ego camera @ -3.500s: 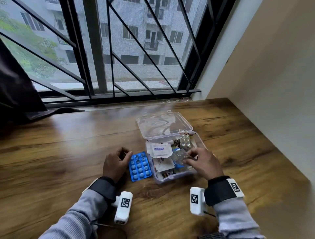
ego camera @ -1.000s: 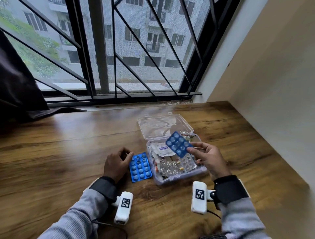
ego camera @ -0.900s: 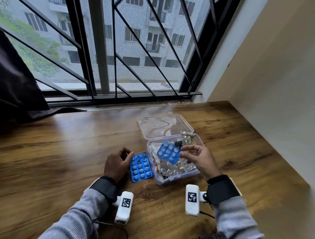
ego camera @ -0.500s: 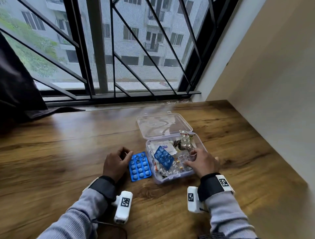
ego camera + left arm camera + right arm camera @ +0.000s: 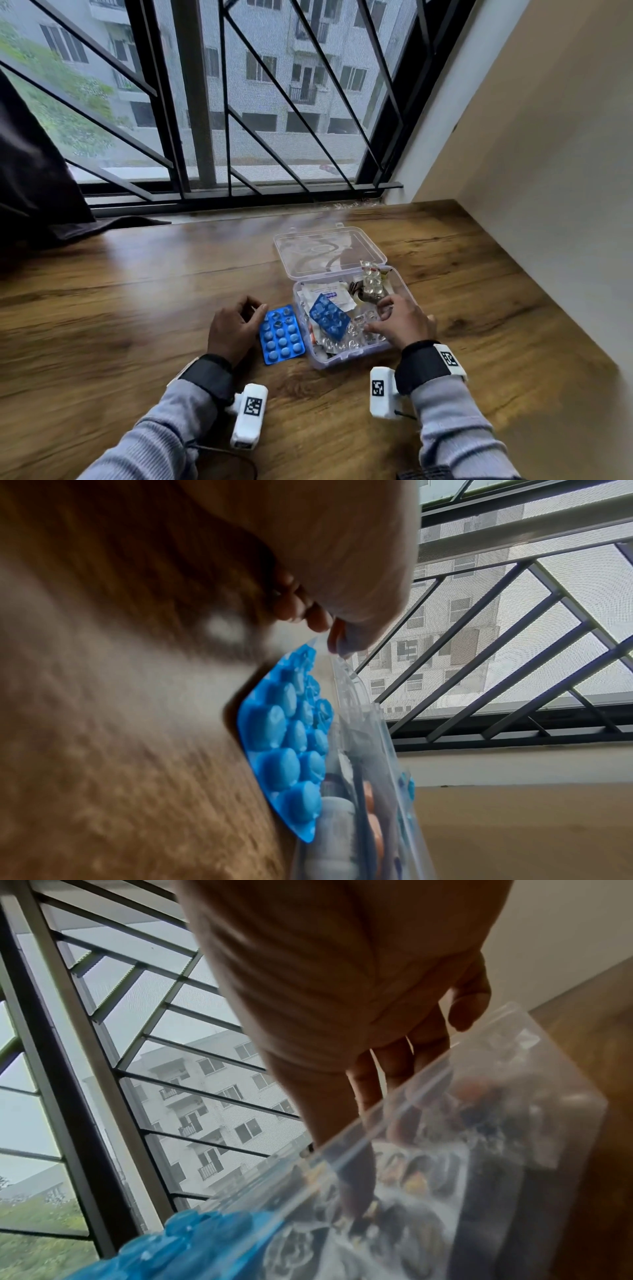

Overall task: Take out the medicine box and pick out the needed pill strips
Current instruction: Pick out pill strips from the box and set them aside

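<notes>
The clear medicine box [image 5: 399, 344] stands open on the wooden table, its lid [image 5: 329, 250] folded back. One blue pill strip [image 5: 281, 334] lies flat on the table left of the box. My left hand [image 5: 251, 313] rests beside it with loosely curled fingers, the thumb at the strip's top corner [image 5: 313, 642]. A second blue strip [image 5: 329, 317] leans inside the box. My right hand [image 5: 380, 317] reaches into the box with fingers spread over clear blister strips [image 5: 354, 334]. Seen from the right wrist, the fingers [image 5: 394, 1074] dip behind the box wall [image 5: 514, 1069].
White sachets [image 5: 334, 293] and another clear blister strip [image 5: 371, 279] fill the far half of the box. A barred window [image 5: 239, 102] runs behind the table, a wall [image 5: 548, 171] stands at the right, and a dark curtain [image 5: 30, 178] hangs at the far left.
My right hand lowered the blue strip it held above the box, let it go inside, and moved onto the clear blisters. The left hand has not moved.
</notes>
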